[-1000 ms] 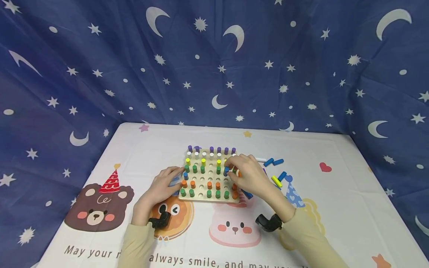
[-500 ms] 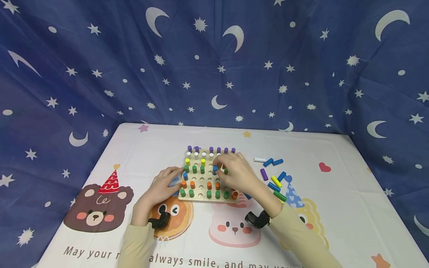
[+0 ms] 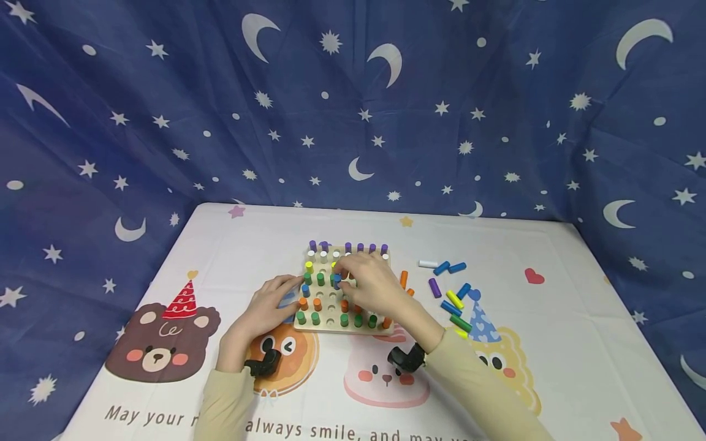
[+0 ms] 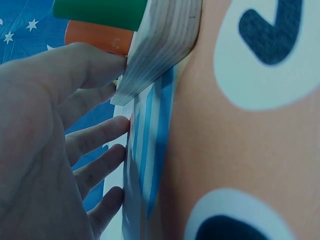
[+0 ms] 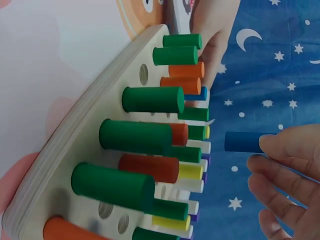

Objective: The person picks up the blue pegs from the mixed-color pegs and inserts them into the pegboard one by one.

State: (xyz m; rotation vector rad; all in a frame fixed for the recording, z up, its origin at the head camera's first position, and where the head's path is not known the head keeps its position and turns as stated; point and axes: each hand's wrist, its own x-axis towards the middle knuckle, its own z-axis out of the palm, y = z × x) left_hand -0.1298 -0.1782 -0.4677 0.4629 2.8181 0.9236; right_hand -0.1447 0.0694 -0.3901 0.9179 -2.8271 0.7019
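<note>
1 blue peg pinched above the pegboard

From my end, the right hand shows a narrow grip: its fingers pinch the blue peg near its upper end, free end toward the board. The peg hangs above the standing pegs, roughly parallel to them; I cannot tell which hole it is over. The left hand has a wide, relaxed grip with no peg in it, and rests against the board's left edge.

I judge the step in hand to be seating this peg. To do it well, I would brace the board with the left hand, set the free end squarely over an empty hole, lower straight down and press only when it starts to sink in. The pegs stand close, so tilted fingers could knock neighbours.

My count, loose on the table: 4 blue cylinders, 2 yellow cylinders, 2 orange cylinders, 1 purple cylinder, 1 white cylinder, 1 green cylinder. Standing: 6 purple pegs in the far row; 5 green pegs and 1 orange peg in the near row. The right hand hides parts of the rows between.
</note>
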